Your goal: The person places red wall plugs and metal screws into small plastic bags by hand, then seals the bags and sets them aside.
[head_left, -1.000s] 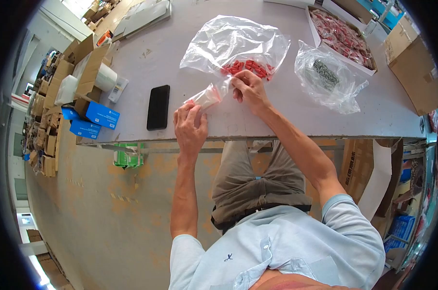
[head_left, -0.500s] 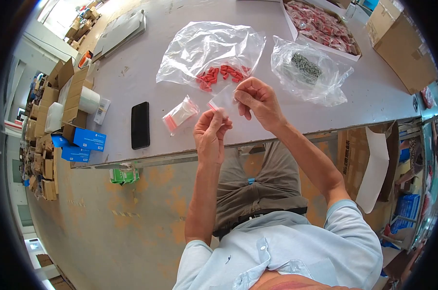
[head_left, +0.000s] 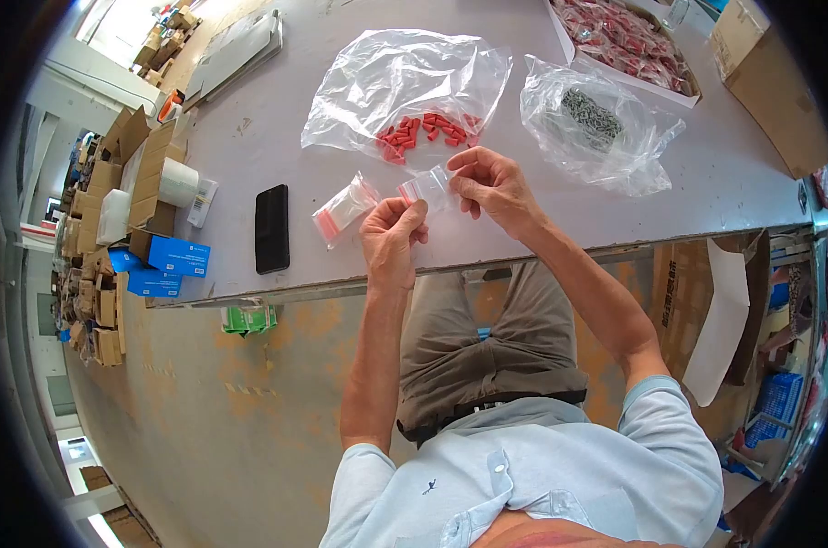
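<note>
Now pinching a small bag just above the middle of the frame: clamping its red-striped end between thumb and finger of the left hand, nipping the opposite edge in the right hand. Working over the table, with a packet of bags just left, a phone farther left, red pieces by a big clear bag at upper centre.

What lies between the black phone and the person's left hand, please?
In the head view, a clear, red-striped plastic packet lies on the table between the phone and left hand.
</note>
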